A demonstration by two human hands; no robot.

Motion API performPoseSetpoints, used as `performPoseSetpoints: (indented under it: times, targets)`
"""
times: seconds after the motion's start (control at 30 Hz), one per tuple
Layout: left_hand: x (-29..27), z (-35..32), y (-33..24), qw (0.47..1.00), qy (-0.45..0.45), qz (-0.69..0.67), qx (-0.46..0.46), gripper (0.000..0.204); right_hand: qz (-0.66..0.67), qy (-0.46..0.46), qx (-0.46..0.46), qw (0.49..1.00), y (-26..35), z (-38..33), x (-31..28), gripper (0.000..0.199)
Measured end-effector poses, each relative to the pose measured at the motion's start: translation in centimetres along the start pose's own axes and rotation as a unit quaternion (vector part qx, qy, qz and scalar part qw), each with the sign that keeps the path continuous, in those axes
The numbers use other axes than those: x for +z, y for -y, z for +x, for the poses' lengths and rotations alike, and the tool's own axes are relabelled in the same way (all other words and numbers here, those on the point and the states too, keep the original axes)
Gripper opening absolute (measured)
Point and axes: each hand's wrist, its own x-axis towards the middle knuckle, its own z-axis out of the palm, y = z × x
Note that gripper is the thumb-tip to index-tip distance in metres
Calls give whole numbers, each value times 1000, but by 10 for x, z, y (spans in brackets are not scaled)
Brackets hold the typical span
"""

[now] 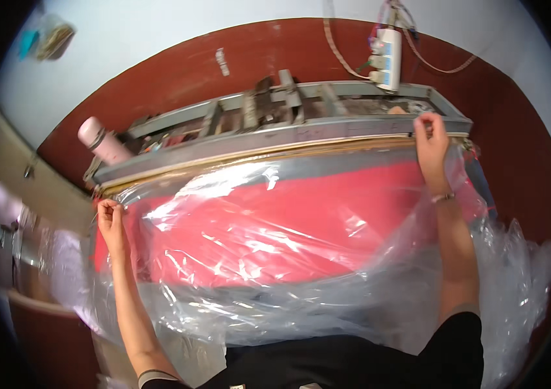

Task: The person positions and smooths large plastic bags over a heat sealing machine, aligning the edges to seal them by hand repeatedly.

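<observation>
A large clear plastic sheet [275, 256] lies wrinkled and shiny over bright red material [353, 201] on a grey surface. At the sheet's far left corner my left hand [112, 223] is closed, thumb and fingers pinching its edge. My right hand [432, 139] is raised at the far right, by the metal rail, its fingers curled together at the sheet's upper edge; the fingertips are partly blurred. Loose folds of the plastic hang around my right forearm and bunch up near my body.
Beyond the sheet runs a long grey metal frame [223, 141] with crossbars and scraps in it. A pink flask [104, 141] leans at its left end. A white power strip [389, 59] with cords hangs on the red and white wall. A bag [55, 40] hangs upper left.
</observation>
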Motion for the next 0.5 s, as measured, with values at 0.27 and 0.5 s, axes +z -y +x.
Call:
performPoseSetpoints:
  times: [0.27, 0.5]
  targets:
    - [-19, -67, -50, 881, -30, 453, 136, 20, 229, 538, 36, 811, 122, -67, 15, 12]
    - [40, -152, -80, 803, 399, 439, 61, 57, -5, 337, 158, 928, -25, -75, -114, 15]
